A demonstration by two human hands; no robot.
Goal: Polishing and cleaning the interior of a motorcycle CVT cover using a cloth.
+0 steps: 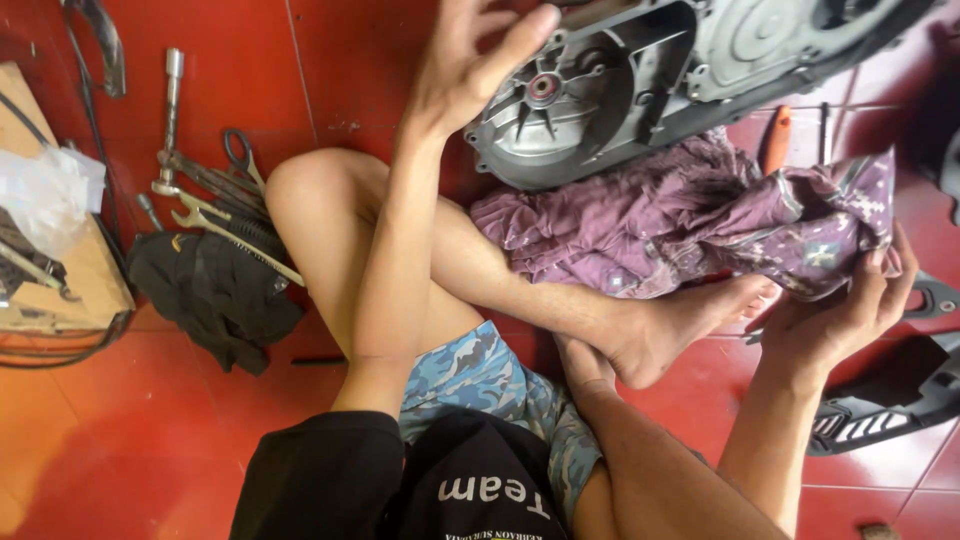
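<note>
I sit cross-legged on a red tiled floor. My left hand (470, 65) is raised with its fingers spread, and the fingertips reach the left end of a grey metal engine cover (600, 90). The cover lies tilted over a crumpled purple patterned cloth (680, 215). Palm up, my right hand (840, 315) grips the right end of that cloth from below, just beyond my bare foot (680, 320).
Wrenches, scissors and a long socket wrench (210, 190) lie at the left by a black rag (215, 290). A wooden board with a plastic bag (45, 195) sits far left. A black plastic panel (890, 400) lies at the right, and an orange-handled tool (778, 135) behind the cloth.
</note>
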